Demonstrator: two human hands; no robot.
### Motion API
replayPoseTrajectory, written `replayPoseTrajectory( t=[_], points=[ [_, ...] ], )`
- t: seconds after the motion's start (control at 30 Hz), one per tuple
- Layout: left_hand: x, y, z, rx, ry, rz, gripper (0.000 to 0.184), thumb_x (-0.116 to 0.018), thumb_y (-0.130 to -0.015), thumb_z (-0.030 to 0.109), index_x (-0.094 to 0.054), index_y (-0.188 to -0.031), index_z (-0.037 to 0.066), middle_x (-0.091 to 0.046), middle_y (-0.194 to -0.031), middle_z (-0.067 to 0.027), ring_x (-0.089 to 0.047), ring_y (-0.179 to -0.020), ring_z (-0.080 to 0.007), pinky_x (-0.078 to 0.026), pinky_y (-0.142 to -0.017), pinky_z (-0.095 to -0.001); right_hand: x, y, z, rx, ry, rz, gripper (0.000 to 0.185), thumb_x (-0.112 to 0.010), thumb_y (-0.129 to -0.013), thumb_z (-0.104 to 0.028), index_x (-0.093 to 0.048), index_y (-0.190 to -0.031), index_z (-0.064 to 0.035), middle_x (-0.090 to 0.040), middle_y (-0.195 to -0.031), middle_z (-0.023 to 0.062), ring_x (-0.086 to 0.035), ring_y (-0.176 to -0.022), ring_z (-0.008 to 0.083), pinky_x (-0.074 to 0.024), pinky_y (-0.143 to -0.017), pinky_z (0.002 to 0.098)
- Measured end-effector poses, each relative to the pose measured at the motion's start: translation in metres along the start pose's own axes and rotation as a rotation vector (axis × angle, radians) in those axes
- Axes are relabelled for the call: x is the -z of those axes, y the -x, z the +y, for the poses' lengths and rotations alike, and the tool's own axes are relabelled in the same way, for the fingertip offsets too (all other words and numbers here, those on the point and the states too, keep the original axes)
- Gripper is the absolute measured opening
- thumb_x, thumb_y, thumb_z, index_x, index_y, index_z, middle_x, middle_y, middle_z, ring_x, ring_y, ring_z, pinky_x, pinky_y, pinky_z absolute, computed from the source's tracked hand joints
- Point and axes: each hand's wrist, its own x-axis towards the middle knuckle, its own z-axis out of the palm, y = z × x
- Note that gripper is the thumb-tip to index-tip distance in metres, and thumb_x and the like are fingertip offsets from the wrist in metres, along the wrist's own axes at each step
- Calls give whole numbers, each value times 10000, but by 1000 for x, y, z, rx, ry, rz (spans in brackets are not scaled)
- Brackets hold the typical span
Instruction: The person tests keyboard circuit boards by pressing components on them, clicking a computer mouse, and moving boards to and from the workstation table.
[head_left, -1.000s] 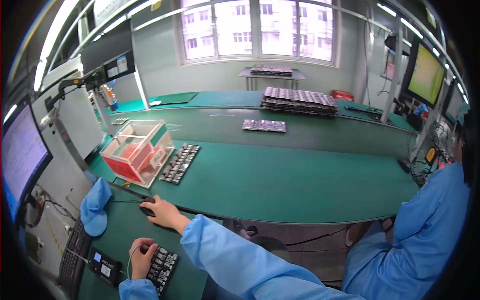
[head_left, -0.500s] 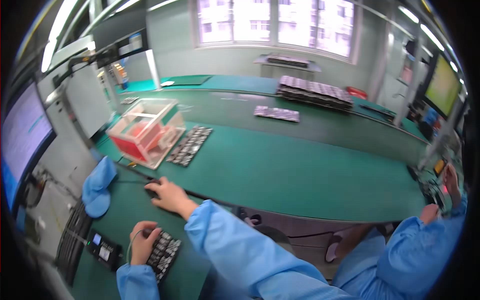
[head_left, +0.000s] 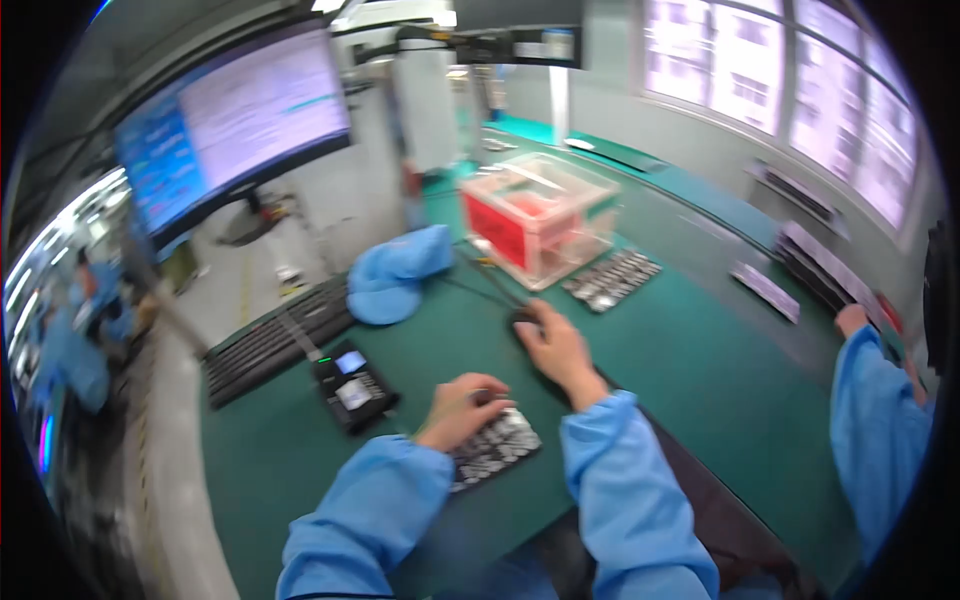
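Note:
My left hand is closed around a small dark probe-like piece, mostly hidden by the fingers, above a panel of small circuit boards. A thin cable appears to run from that hand toward a black handheld box with a small lit screen, lying to its left. My right hand rests curled over a black computer mouse, which shows only in part. Blur hides fine detail.
A keyboard and blue cloth cap lie below a monitor. Farther off are a clear-and-red box, another board panel, a single panel and stacked panels. A co-worker's sleeve reaches in at right.
My view has swung left, bringing the monitor and keyboard fully in. My right hand stays on the mouse and my left hand over the panel. The co-worker's hand now appears near the stacked panels.

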Motion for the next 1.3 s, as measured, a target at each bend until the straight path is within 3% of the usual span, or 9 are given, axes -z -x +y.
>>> replayPoseTrajectory(
  t=[0.13,0.27,0.33,0.4,0.47,0.57,0.87,1.07,1.3],
  points=[
    [1,-2,-8,-112,-186,14,294,-765,-790,303,-696,-980,90,-683,-935,-78,-666,-803,-203,-537,-740,-321,-3,-8,17,-95,-58,140,367,-521,-958,-310,-573,-1225,-65,-640,-1096,227,-637,-971,358,-501,-830,417],
    [1,-3,-10,-123,-165,8,299,-757,-789,330,-690,-969,101,-678,-910,-61,-652,-778,-203,-524,-722,-316,-4,-19,58,-169,-31,280,266,-546,-931,-197,-596,-1159,-69,-631,-963,176,-622,-867,354,-500,-766,409],
    [-2,-3,-15,-134,-135,9,299,-752,-792,342,-687,-964,106,-675,-902,-56,-648,-786,-200,-517,-729,-314,-3,-24,74,-151,-11,319,274,-585,-877,-143,-605,-1145,-93,-599,-995,140,-592,-915,336,-484,-807,413],
    [-2,-4,-17,-151,-172,1,292,-737,-802,362,-679,-955,121,-669,-901,-38,-635,-800,-186,-490,-750,-317,1,-30,75,-102,366,333,315,-599,-829,-118,-611,-1144,-115,-571,-1085,111,-551,-1021,309,-458,-882,407],
    [-3,-3,-18,-156,-188,6,289,-733,-804,370,-672,-957,132,-666,-913,-26,-628,-815,-177,-470,-768,-324,8,-33,74,-167,413,244,392,-614,-793,-123,-596,-1185,-142,-538,-1215,102,-485,-1172,310,-412,-975,437],
    [-4,-3,-18,-178,-215,32,288,-737,-800,361,-674,-954,126,-668,-914,-35,-634,-809,-188,-480,-757,-329,8,-34,89,-336,740,66,516,-630,-802,-240,-539,-1307,-183,-402,-1446,103,-318,-1363,317,-270,-1104,528],
    [-4,-3,-16,-131,-166,18,281,-757,-785,327,-689,-942,104,-665,-903,-64,-639,-780,-205,-507,-731,-323,9,-28,90,-367,790,-42,445,-612,-834,-266,-565,-1268,-183,-454,-1409,80,-385,-1310,282,-315,-1052,540],
    [-2,-2,-13,-130,-175,14,280,-756,-787,324,-690,-944,102,-663,-901,-72,-643,-784,-215,-514,-736,-325,7,-30,88,-343,879,-22,519,-582,-870,-311,-480,-1368,-203,-360,-1498,80,-338,-1364,299,-280,-1086,539],
    [-2,-2,-11,-115,-161,11,281,-757,-783,320,-687,-946,103,-661,-900,-75,-638,-790,-217,-511,-743,-328,12,-30,79,-343,860,-106,541,-567,-885,-365,-455,-1398,-238,-396,-1475,82,-330,-1373,296,-285,-1079,531]
  ],
)
